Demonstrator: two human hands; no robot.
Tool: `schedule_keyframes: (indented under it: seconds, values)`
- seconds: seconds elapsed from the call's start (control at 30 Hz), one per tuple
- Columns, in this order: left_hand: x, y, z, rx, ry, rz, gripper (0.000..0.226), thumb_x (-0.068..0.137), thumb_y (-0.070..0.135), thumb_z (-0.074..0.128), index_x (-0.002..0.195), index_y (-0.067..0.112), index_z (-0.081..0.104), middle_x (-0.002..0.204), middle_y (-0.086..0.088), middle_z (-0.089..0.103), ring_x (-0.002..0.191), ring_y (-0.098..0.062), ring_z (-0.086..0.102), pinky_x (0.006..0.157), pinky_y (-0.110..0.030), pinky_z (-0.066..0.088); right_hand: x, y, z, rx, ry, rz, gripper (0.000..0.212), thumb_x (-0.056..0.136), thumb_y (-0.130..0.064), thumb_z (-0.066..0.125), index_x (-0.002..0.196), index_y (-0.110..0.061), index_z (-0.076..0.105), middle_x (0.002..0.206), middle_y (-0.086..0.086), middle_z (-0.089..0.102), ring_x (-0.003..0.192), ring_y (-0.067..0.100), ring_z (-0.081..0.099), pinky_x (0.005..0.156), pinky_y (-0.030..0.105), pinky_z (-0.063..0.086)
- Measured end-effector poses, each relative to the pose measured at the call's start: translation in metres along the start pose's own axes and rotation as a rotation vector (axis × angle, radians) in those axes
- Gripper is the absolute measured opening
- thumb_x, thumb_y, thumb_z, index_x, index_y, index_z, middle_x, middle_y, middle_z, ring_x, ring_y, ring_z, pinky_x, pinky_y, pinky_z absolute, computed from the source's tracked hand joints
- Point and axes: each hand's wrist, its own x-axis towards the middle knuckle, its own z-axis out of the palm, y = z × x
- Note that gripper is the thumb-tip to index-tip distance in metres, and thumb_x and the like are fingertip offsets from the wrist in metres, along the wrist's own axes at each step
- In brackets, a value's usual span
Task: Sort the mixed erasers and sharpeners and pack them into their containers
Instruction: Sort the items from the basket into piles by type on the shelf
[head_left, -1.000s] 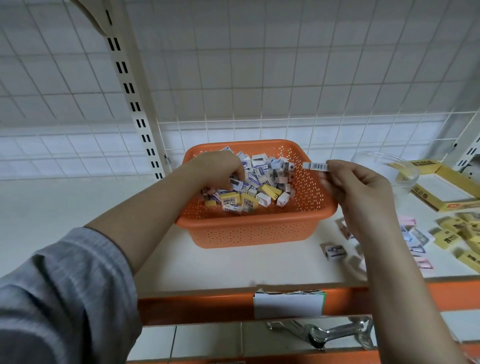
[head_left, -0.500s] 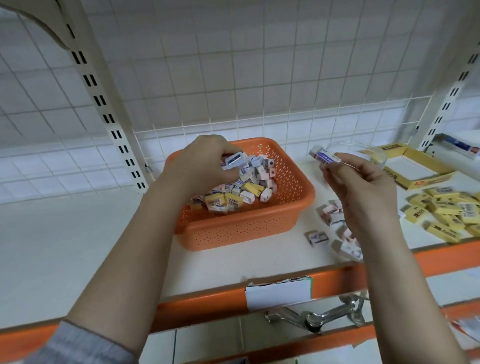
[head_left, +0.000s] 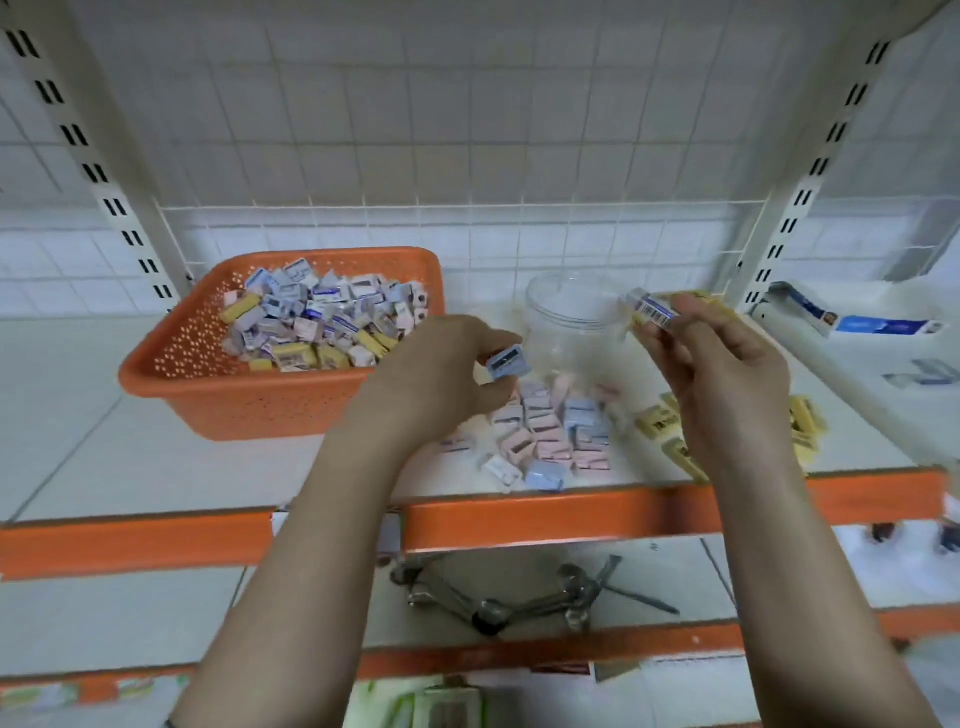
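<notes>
An orange basket at the left of the shelf holds a heap of mixed erasers and sharpeners. My left hand has come out of it and pinches a blue sharpener above a pile of pink and blue sharpeners on the shelf. My right hand pinches a white eraser with a barcode beside the rim of a clear plastic jar. Yellow erasers lie by my right wrist.
The shelf has an orange front edge and a wire grid back. Slotted uprights stand at both sides. A white and blue box lies at the far right. Metal tools rest on the lower shelf.
My left hand left the basket and moved right with a blue sharpener over the sorted pile. My right hand carried the eraser right, past the jar. The view swung right.
</notes>
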Motion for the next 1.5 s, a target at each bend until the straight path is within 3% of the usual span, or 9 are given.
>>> schedule_keyframes:
  seconds: [0.07, 0.17, 0.37, 0.5, 0.8, 0.9, 1.1, 1.3, 1.5]
  values:
    - [-0.001, 0.014, 0.019, 0.01, -0.021, -0.068, 0.034, 0.086, 0.021, 0.063, 0.12, 0.02, 0.063, 0.106, 0.0, 0.066, 0.094, -0.014, 0.058, 0.08, -0.025, 0.044, 0.006, -0.006, -0.018, -0.025, -0.022, 0.023, 0.019, 0.089, 0.004, 0.055, 0.105, 0.004, 0.063, 0.074, 0.0, 0.069, 0.078, 0.014, 0.066, 0.082, 0.024, 0.054]
    - [-0.001, 0.028, 0.044, 0.053, -0.085, -0.142, 0.027, 0.086, 0.02, 0.063, 0.112, 0.015, 0.068, 0.105, -0.007, 0.069, 0.094, -0.02, 0.062, 0.082, -0.032, 0.048, 0.01, -0.015, -0.039, -0.104, -0.059, 0.018, 0.019, 0.087, 0.003, 0.059, 0.104, -0.001, 0.066, 0.074, -0.001, 0.067, 0.073, 0.008, 0.065, 0.076, 0.018, 0.052]
    - [0.004, 0.032, 0.069, 0.047, -0.178, -0.243, 0.034, 0.087, 0.019, 0.062, 0.121, 0.019, 0.063, 0.118, -0.008, 0.064, 0.104, -0.022, 0.06, 0.091, -0.031, 0.047, 0.016, -0.024, -0.063, -0.204, -0.059, -0.021, 0.018, 0.083, -0.004, 0.066, 0.094, -0.019, 0.069, 0.077, -0.005, 0.07, 0.078, 0.009, 0.066, 0.081, 0.024, 0.052]
    - [0.014, 0.034, 0.066, 0.017, -0.093, -0.217, 0.035, 0.091, 0.026, 0.057, 0.125, 0.022, 0.059, 0.123, -0.001, 0.063, 0.103, -0.016, 0.06, 0.08, -0.021, 0.044, 0.019, -0.02, -0.075, -0.24, 0.009, -0.065, 0.019, 0.083, -0.007, 0.067, 0.101, -0.011, 0.069, 0.072, -0.003, 0.068, 0.074, 0.01, 0.065, 0.079, 0.024, 0.053]
    - [0.055, 0.079, 0.084, -0.032, -0.08, -0.021, 0.033, 0.093, 0.031, 0.052, 0.125, 0.028, 0.058, 0.125, 0.006, 0.059, 0.111, -0.007, 0.052, 0.091, -0.02, 0.037, 0.059, -0.042, -0.149, -0.644, 0.322, -0.307, 0.01, 0.08, -0.017, 0.071, 0.089, -0.014, 0.071, 0.056, -0.018, 0.06, 0.056, -0.004, 0.053, 0.064, 0.013, 0.042]
    - [0.07, 0.109, 0.098, -0.063, -0.099, 0.023, 0.031, 0.093, 0.029, 0.053, 0.123, 0.026, 0.061, 0.123, 0.007, 0.06, 0.109, -0.006, 0.053, 0.087, -0.016, 0.035, 0.09, -0.056, -0.195, -0.869, 0.401, -0.277, 0.019, 0.078, -0.024, 0.071, 0.094, -0.012, 0.073, 0.074, 0.0, 0.067, 0.068, 0.008, 0.059, 0.072, 0.025, 0.045]
    - [0.092, 0.161, 0.133, -0.102, -0.065, -0.009, 0.031, 0.094, 0.029, 0.053, 0.123, 0.024, 0.06, 0.125, 0.007, 0.058, 0.114, -0.008, 0.051, 0.091, -0.018, 0.036, 0.137, -0.087, -0.267, -1.197, 0.181, -0.056, 0.009, 0.077, -0.021, 0.075, 0.083, -0.018, 0.069, 0.088, 0.008, 0.069, 0.083, 0.017, 0.059, 0.076, 0.025, 0.042]
    - [0.103, 0.192, 0.15, -0.147, -0.06, -0.09, 0.027, 0.093, 0.028, 0.053, 0.117, 0.028, 0.064, 0.124, 0.009, 0.059, 0.098, -0.013, 0.062, 0.086, -0.03, 0.049, 0.147, -0.086, -0.289, -1.35, 0.057, -0.089, 0.02, 0.082, -0.014, 0.068, 0.101, -0.009, 0.072, 0.104, 0.011, 0.071, 0.1, 0.025, 0.063, 0.074, 0.019, 0.036]
    - [0.104, 0.18, 0.131, -0.13, 0.032, -0.101, 0.027, 0.093, 0.028, 0.053, 0.119, 0.029, 0.062, 0.115, 0.008, 0.061, 0.095, -0.002, 0.05, 0.082, -0.022, 0.038, 0.139, -0.089, -0.263, -1.262, 0.062, -0.17, 0.022, 0.082, -0.013, 0.066, 0.104, -0.01, 0.071, 0.109, 0.003, 0.069, 0.101, 0.015, 0.061, 0.08, 0.012, 0.035]
